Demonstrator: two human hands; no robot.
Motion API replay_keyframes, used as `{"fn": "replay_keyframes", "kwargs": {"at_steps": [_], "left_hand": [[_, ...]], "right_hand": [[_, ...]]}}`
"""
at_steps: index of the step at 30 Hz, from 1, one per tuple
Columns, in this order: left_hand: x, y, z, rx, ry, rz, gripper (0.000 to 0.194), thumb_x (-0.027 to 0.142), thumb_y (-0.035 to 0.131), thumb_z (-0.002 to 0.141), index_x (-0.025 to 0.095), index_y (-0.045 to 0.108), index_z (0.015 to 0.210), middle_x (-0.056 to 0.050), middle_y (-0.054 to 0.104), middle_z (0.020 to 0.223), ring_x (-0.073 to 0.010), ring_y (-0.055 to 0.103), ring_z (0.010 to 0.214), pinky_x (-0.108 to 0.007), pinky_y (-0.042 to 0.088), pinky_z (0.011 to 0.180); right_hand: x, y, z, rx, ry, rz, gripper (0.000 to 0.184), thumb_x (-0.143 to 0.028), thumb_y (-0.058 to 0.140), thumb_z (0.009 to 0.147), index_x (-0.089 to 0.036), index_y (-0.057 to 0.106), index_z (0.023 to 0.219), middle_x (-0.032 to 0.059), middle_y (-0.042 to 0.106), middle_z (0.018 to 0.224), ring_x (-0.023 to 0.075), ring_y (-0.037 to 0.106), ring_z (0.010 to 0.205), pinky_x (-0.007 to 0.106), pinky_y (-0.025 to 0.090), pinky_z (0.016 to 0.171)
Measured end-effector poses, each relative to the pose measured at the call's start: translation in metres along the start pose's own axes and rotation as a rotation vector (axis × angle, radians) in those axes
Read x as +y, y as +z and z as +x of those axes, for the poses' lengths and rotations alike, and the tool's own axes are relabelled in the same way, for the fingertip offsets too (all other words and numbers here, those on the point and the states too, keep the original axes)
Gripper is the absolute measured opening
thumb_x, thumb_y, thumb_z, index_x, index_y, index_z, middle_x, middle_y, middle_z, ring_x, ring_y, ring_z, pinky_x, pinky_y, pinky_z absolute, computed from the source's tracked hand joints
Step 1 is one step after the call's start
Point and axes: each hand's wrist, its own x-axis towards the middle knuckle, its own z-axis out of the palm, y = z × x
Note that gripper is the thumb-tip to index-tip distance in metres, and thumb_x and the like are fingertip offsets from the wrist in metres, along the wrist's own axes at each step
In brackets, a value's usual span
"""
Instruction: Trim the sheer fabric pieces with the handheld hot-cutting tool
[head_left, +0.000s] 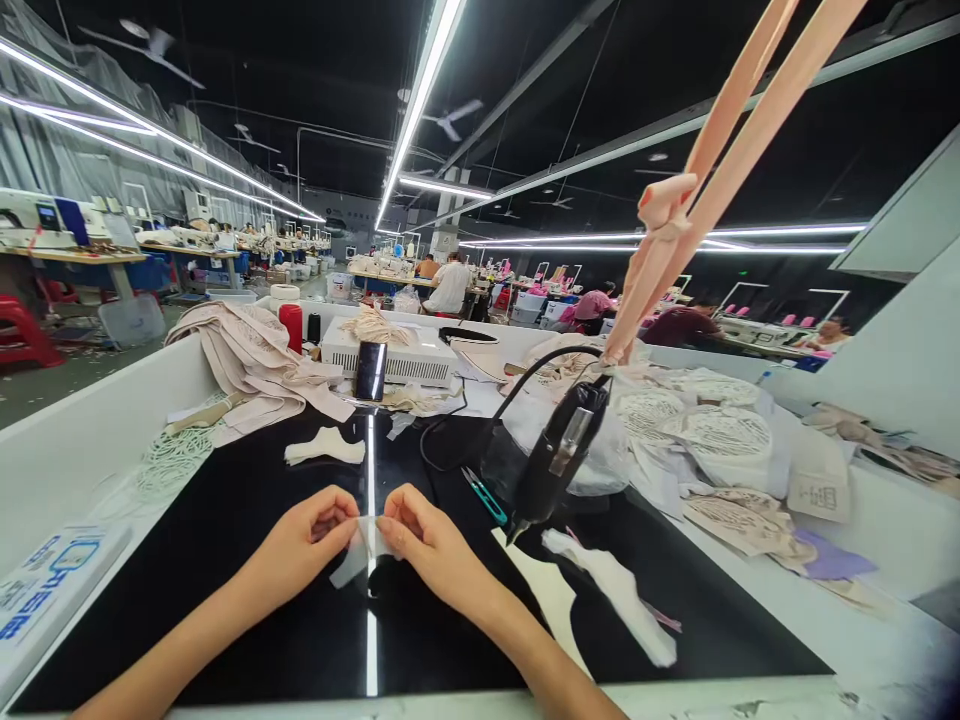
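Observation:
Between my two hands is a small piece of thin, translucent white fabric [346,568], pinched at its upper edge over the glossy black board [247,560]. My left hand [319,535] has thumb and fingers closed on its left side. Opposite it, my right hand [420,530] pinches the right side, the fingertips of both hands close together. Beyond my left hand lies a white cut fabric piece [325,447]. To the right of my right hand are teal thread snips [486,497], a cream cut piece [541,585] partly behind my forearm, and a thick white strip [615,597].
A black handheld tool [559,450] with a cable hangs from peach fabric straps [720,170], its tip near the board. Beige fabric pieces [247,370] are heaped at back left, beside a red thread cone [290,328] and a white box [420,365]. Patterned pieces [720,435] pile up at right.

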Motion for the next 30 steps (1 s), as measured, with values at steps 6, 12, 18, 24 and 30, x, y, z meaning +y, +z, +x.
{"fn": "replay_keyframes", "kwargs": {"at_steps": [6, 12, 18, 24, 30], "left_hand": [[-0.010, -0.007, 0.008, 0.140, -0.040, -0.069, 0.036, 0.045, 0.063, 0.083, 0.020, 0.055, 0.107, 0.004, 0.061, 0.073, -0.0148, 0.062, 0.065, -0.026, 0.048, 0.063], [-0.010, -0.027, 0.021, 0.267, -0.044, 0.019, 0.044, 0.048, 0.056, 0.088, 0.019, 0.049, 0.120, 0.005, 0.058, 0.077, -0.0093, 0.052, 0.048, -0.023, 0.042, 0.048], [-0.004, -0.062, 0.060, 0.334, 0.034, 0.301, 0.031, 0.033, 0.058, 0.095, 0.018, 0.055, 0.122, 0.000, 0.064, 0.085, -0.0146, 0.062, 0.072, -0.030, 0.053, 0.072], [-0.023, -0.079, 0.097, 0.283, 0.060, 0.598, 0.033, 0.035, 0.063, 0.098, 0.017, 0.060, 0.125, -0.009, 0.064, 0.122, -0.0229, 0.066, 0.101, -0.043, 0.058, 0.085], [-0.044, -0.079, 0.106, 0.243, 0.100, 0.782, 0.033, 0.034, 0.062, 0.098, 0.018, 0.059, 0.127, -0.010, 0.062, 0.127, -0.0241, 0.065, 0.106, -0.045, 0.057, 0.089]], "right_hand": [[0.011, 0.010, 0.017, 0.070, -0.032, -0.016, 0.014, -0.030, 0.059, 0.090, -0.020, 0.061, 0.081, -0.0043, 0.054, 0.065, 0.0126, 0.051, 0.060, 0.024, 0.041, 0.057], [0.009, 0.019, 0.043, 0.179, -0.150, -0.189, 0.014, -0.021, 0.058, 0.091, -0.022, 0.070, 0.083, 0.0014, 0.068, 0.080, 0.0177, 0.061, 0.074, 0.029, 0.047, 0.069], [0.002, 0.025, 0.090, 0.249, -0.198, -0.448, 0.016, -0.018, 0.055, 0.097, -0.021, 0.070, 0.095, 0.0051, 0.071, 0.093, 0.0198, 0.065, 0.087, 0.031, 0.049, 0.078], [0.016, 0.033, 0.130, 0.298, -0.117, -0.770, 0.013, -0.022, 0.058, 0.098, -0.016, 0.070, 0.096, 0.0058, 0.071, 0.094, 0.0218, 0.066, 0.095, 0.039, 0.052, 0.087], [0.032, 0.040, 0.142, 0.285, -0.099, -0.955, 0.017, -0.031, 0.062, 0.098, -0.016, 0.067, 0.104, 0.0055, 0.069, 0.107, 0.0203, 0.067, 0.099, 0.043, 0.056, 0.090]]}}
